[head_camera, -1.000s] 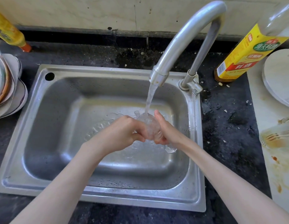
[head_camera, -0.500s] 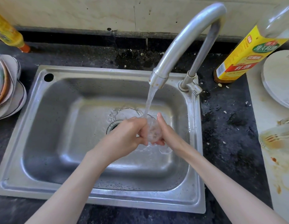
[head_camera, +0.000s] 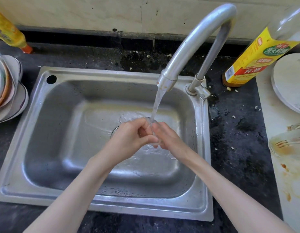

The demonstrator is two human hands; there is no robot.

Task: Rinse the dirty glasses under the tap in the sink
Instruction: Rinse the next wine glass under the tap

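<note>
Holding a small clear glass point(head_camera: 154, 132) between them, the left hand point(head_camera: 132, 137) and right hand point(head_camera: 169, 140) meet under the stream from the tap point(head_camera: 192, 41), above the middle of the sink point(head_camera: 102, 74). The left hand's fingers curl round the glass from one side; the right hand wraps it from the other, thumb up by the rim. Most of the glass is hidden between the palms, so its exact shape is hard to tell.

Wet, smooth and thin-walled, the glass probably slips easily and would likely chip against the steel basin below the hands. It looks light and rigid, so a gentle hold round the wall, not at the rim, should do.

The sink is brushed steel with rounded corners and water beads; the tap is a dull curved metal pipe. Beyond the right hand, on the dark speckled surface point(head_camera: 238, 132), stands a yellow-labelled bottle point(head_camera: 250, 64); past the left hand sits a stack of bowls point(head_camera: 10, 98).
</note>
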